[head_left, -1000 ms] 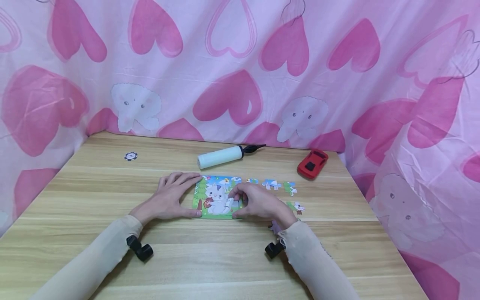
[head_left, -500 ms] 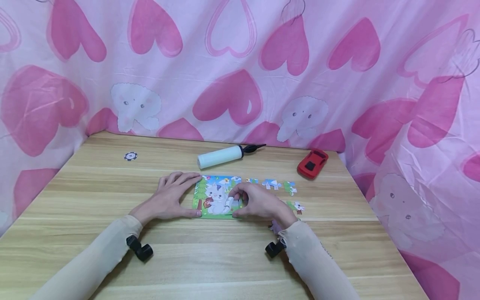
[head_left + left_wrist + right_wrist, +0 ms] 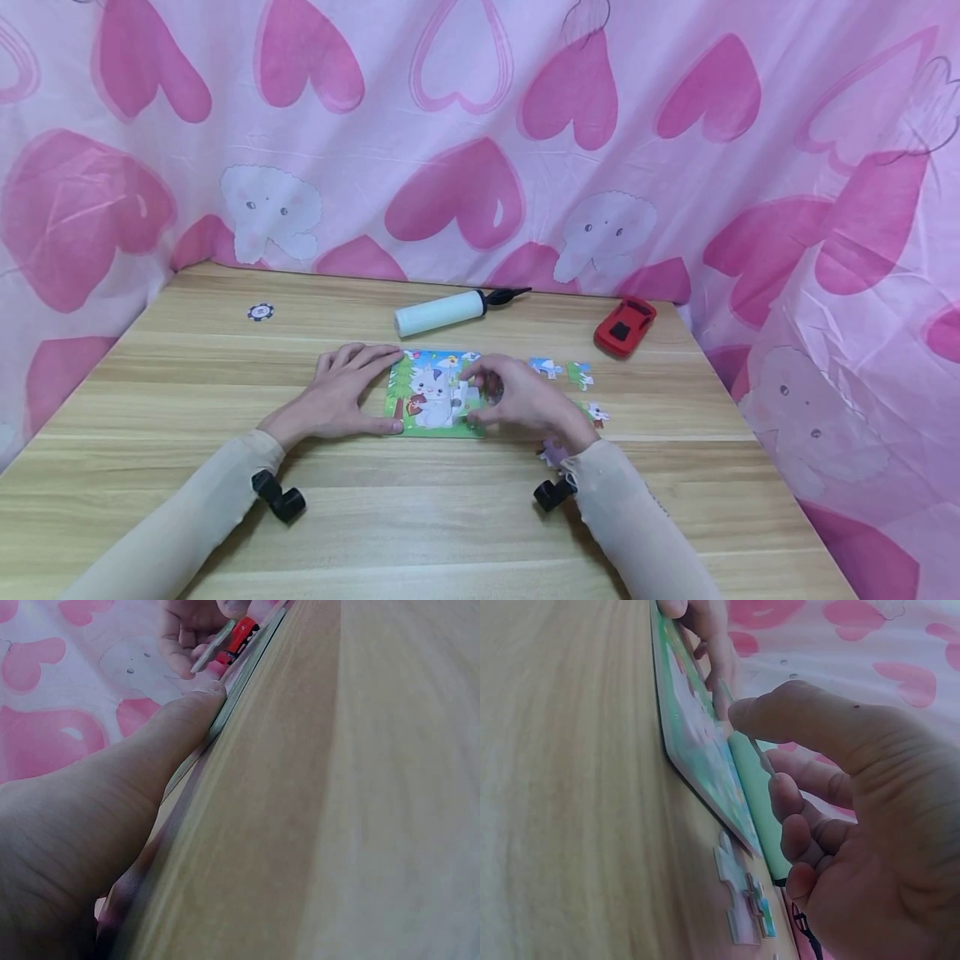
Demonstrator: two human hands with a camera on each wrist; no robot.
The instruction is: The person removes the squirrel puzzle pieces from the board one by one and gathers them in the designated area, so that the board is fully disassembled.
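Observation:
A picture puzzle (image 3: 429,398) with a white cartoon animal lies flat on the wooden table. My left hand (image 3: 341,398) rests along its left side, fingertips at the far corner and the straight thumb at the near one. Over the puzzle's right part, my right hand (image 3: 521,396) pinches a thin puzzle piece (image 3: 760,753) between thumb and fingers. The right wrist view shows that piece edge-on, raised off the board; its picture is hidden there. Loose puzzle pieces (image 3: 739,896) lie just beyond the board's right edge.
Behind the puzzle lies a pale green hand pump (image 3: 441,313) with a black nozzle. A red toy car (image 3: 625,327) stands at the back right, a poker chip (image 3: 261,312) at the back left. More loose pieces (image 3: 580,375) lie right of the right hand. A pink heart-print curtain (image 3: 453,196) borders the table.
My right hand has lifted slightly from the puzzle's right part, with a piece pinched in its fingers. The left hand keeps its place.

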